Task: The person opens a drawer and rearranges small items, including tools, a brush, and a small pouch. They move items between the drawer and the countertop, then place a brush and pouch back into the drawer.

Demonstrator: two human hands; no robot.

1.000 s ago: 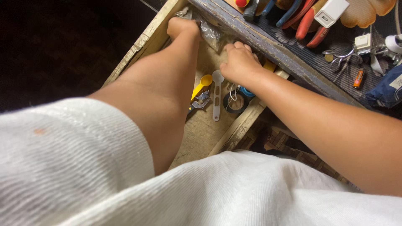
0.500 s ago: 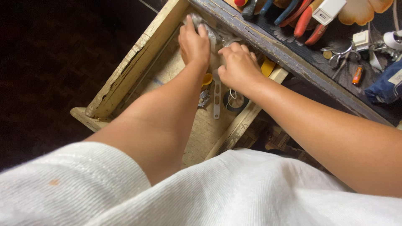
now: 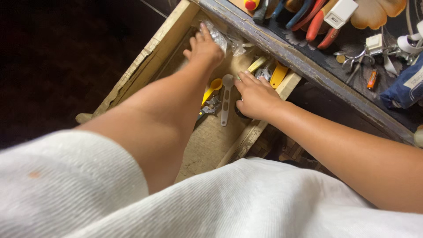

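An open wooden drawer (image 3: 145,59) lies below me. My left hand (image 3: 205,46) reaches into its far end, with the fingers against a crumpled clear plastic bag (image 3: 219,37). Whether it grips the bag does not show. My right hand (image 3: 255,94) rests palm down at the drawer's right side, fingers spread, pointing toward a yellow-handled tool (image 3: 278,74). Between my hands lie a grey measuring spoon (image 3: 225,103) and a yellow spoon (image 3: 214,85), with a small metal tool (image 3: 210,105) next to them.
Above the drawer runs a dark worktop edge (image 3: 308,66). On the worktop lie red-handled and blue-handled pliers (image 3: 315,26), a white plug adapter (image 3: 340,12), keys (image 3: 352,57), an orange lighter (image 3: 372,79) and a blue pouch (image 3: 407,88). Dark floor lies left of the drawer.
My right hand has drawn back from the drawer's far end to its right side. My left hand stays at the far end, and the plastic bag now shows beside it.
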